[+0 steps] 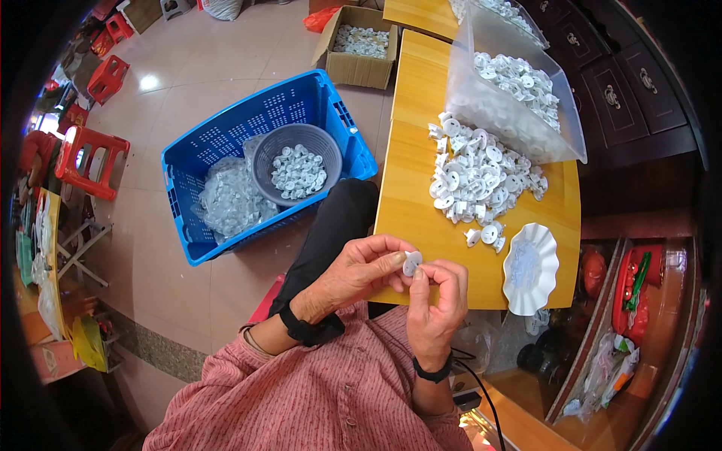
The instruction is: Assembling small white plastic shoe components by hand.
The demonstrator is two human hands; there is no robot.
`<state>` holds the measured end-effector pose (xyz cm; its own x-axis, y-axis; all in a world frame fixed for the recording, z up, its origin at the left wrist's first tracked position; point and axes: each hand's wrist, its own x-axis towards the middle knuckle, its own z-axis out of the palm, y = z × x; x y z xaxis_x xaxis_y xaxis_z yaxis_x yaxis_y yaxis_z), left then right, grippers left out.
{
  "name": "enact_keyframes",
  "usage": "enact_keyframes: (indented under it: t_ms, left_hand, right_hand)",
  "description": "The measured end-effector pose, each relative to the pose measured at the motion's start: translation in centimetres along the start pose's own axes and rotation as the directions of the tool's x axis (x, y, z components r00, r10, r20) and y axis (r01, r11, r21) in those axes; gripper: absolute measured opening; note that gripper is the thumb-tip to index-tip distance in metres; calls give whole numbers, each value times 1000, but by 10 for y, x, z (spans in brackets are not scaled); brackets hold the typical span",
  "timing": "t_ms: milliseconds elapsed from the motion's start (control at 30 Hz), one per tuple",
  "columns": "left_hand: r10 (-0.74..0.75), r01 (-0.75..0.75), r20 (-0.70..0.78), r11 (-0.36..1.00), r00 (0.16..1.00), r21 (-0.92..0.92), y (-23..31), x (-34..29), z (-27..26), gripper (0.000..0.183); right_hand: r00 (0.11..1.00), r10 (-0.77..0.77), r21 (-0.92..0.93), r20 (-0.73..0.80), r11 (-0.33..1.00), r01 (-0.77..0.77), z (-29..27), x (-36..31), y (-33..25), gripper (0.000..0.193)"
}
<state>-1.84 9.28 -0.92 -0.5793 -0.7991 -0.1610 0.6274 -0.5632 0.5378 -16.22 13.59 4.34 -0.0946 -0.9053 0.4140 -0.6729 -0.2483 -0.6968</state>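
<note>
A small round white plastic part [412, 263] is held up between my two hands, just off the near edge of the wooden table [406, 173]. My left hand [368, 267] pinches it between thumb and forefinger. The fingertips of my right hand [440, 297] press together at its lower right side; whether they grip a tiny piece as well I cannot make out. Beyond my hands lies a heap of similar white plastic parts [481, 173]. Right of them, a white scalloped dish [545, 293] contains small, thin, clear-bluish pieces.
A clear plastic bin [568, 146] of white parts stands at the table's far right. On the floor at left, a blue crate [180, 203] holds a grey basket [263, 173] and bagged parts. A cardboard box [361, 71] sits farther back. Red stools [94, 154] stand far left.
</note>
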Motion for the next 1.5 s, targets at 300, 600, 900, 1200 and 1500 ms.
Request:
enact_keyframes:
  t_ms: [300,600,900,1200,1500]
  left_hand:
    - [-4,7,-32,993,999,115,3,-1,5,27]
    - [2,8,-38,962,999,274,5,-2,8,24]
    - [-4,17,-37,942,999,336,7,-3,9,24]
    - [-14,24,-36,956,999,292,6,-3,6,26]
    - [-41,49,-36,955,999,293,7,-3,8,25]
  right_hand:
    - [997,-64,-99,39,993,68,-3,1,-2,15]
    - [990,-27,-214,138,975,56,-11,4,-2,17]
    - [990,-14,-60,140,998,23,-14,8,-2,13]
    - [988,75,30,136,996,-80,-17,5,-1,9]
    - [991,34,-11,130,999,-33,-15,6,-2,10]
